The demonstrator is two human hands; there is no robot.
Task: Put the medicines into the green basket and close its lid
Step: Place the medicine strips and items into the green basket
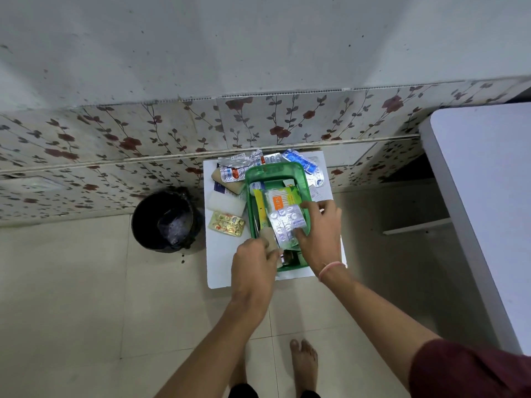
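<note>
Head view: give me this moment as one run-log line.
right hand: laying silver foil blister strip in green plastic basket | left hand: holding beige item | gold blister pack: outside basket | lid: not closed

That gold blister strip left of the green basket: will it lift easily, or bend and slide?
The gold blister strip lies flat on the white table, so its thin edge probably needs a fingernail or a slide first. It looks like foil, likely light and slightly bendy. Its glossy surface may slip when pushed.
</note>
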